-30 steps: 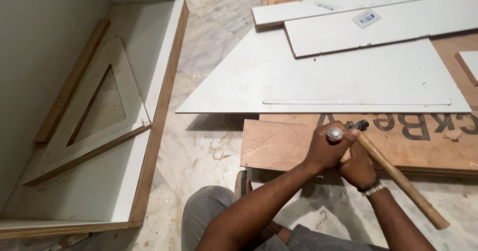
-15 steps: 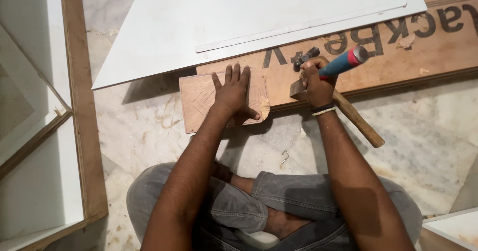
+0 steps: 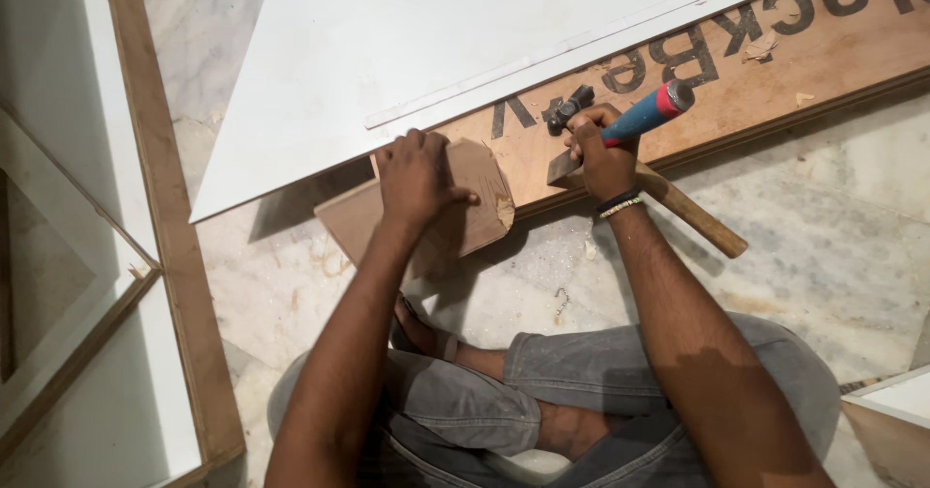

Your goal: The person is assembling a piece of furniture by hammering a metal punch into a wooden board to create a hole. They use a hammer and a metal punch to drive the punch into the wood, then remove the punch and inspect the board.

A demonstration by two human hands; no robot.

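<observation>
Plywood offcut [image 3: 465, 207] lies pinned under the flat left hand [image 3: 415, 176]; right hand [image 3: 601, 154] grips chisel [image 3: 635, 120] and, seemingly, hammer [image 3: 693, 219], so a slip could nick fingers.

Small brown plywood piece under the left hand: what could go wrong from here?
1. The left hand lies flat on the small brown plywood piece, close to the blue-handled chisel; a slip could cut it.
2. The right hand grips chisel and wooden-handled hammer together, likely loosening control.
</observation>
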